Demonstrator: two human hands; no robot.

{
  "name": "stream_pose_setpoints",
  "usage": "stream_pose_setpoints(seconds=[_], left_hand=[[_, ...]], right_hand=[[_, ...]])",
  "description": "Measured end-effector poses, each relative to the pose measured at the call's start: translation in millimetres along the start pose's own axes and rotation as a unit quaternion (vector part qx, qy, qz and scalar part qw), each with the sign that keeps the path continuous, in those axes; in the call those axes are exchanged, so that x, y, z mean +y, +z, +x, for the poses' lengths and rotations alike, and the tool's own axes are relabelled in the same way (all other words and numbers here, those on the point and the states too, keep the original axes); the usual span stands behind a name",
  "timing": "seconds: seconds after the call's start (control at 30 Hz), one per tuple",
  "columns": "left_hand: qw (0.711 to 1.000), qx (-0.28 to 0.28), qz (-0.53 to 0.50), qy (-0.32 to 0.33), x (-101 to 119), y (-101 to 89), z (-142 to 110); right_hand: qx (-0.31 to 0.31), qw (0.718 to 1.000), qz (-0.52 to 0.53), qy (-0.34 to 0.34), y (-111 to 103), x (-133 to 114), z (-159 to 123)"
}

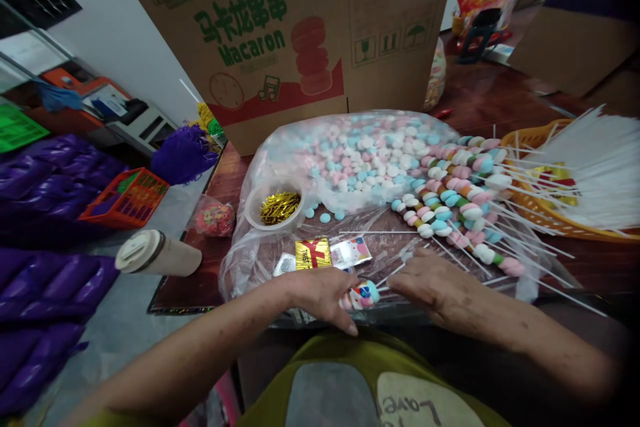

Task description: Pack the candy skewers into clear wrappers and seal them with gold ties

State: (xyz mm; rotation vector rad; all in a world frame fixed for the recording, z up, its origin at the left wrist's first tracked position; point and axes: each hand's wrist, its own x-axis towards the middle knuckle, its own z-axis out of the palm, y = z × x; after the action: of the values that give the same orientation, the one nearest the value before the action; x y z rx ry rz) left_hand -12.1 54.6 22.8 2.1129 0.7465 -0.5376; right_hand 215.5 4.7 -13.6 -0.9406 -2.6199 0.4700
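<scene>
My left hand (320,290) is closed around the candy end of a marshmallow skewer (369,295), which has a printed wrapper about it. My right hand (435,287) is pinched at the skewer's white stick, close to the table's front edge. Just beyond my left hand are a gold packet (313,253) and printed wrappers (359,250). A translucent bowl (251,210) holds gold twist ties (280,207). Finished-looking skewers (445,207) of pastel candies lie heaped to the right, sticks pointing toward me.
A large clear bag (270,153) of pastel candies (365,153) lies before a tall cardboard box (320,90). At right stands an orange basket (537,213) with white sticks (600,167). A lidded cup (160,253) lies near the left table edge, by a red candy bag (215,219).
</scene>
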Motion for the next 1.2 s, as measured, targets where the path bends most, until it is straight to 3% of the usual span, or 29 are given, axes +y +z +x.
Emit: stream_pose_setpoints(seconds=[0.1, 0.2, 0.3, 0.4, 0.5, 0.6, 0.67, 0.7, 0.77, 0.83, 0.87, 1.0, 1.07, 1.2], left_hand=[[0.994, 0.011, -0.104, 0.010, 1, 6.0, 11], [0.978, -0.022, -0.207, -0.008, 2, 11.0, 20], [0.975, -0.020, -0.223, 0.005, -1, 8.5, 20], [0.992, 0.020, -0.124, 0.005, -3, 3.3, 10], [0.992, 0.096, 0.047, -0.067, 1, 7.6, 4], [0.940, 0.242, 0.224, -0.090, 8, 20.2, 5], [0.897, 0.330, 0.270, -0.117, 11, 24.0, 4], [0.891, 0.344, 0.262, -0.138, 11, 22.4, 2], [0.928, 0.282, 0.188, -0.153, 9, 11.5, -5], [0.982, 0.140, 0.075, -0.101, 7, -5.6, -13], [0.994, 0.085, 0.018, -0.064, 5, -13.9, -15], [0.984, -0.012, -0.176, 0.035, 4, -26.1, -10], [0.980, -0.020, -0.198, 0.018, 7, -20.9, -5], [0.992, 0.108, -0.045, -0.051, 16, -10.5, -6]], right_hand=[[0.006, 1.000, -0.004, -0.005, 6, -10, 7], [-0.006, 0.999, -0.041, -0.008, 13, -17, 15], [-0.012, 0.997, -0.080, -0.001, 13, -16, 18], [-0.012, 0.998, -0.067, 0.010, 7, -10, 16], [-0.030, 0.998, -0.051, 0.034, 1, -5, 12], [-0.006, 0.998, -0.049, 0.032, -3, -4, 8], [0.039, 0.997, -0.059, 0.025, -6, -5, 5], [0.064, 0.995, -0.069, 0.022, -7, -5, 3], [0.101, 0.990, -0.096, 0.013, -9, -5, -1], [0.124, 0.984, -0.129, -0.011, -11, -5, -4], [0.131, 0.981, -0.144, -0.025, -12, -6, -6], [0.139, 0.972, -0.185, -0.046, -14, -10, -8], [0.130, 0.972, -0.194, -0.038, -15, -11, -9], [0.122, 0.982, -0.147, -0.013, -14, -11, -14]])
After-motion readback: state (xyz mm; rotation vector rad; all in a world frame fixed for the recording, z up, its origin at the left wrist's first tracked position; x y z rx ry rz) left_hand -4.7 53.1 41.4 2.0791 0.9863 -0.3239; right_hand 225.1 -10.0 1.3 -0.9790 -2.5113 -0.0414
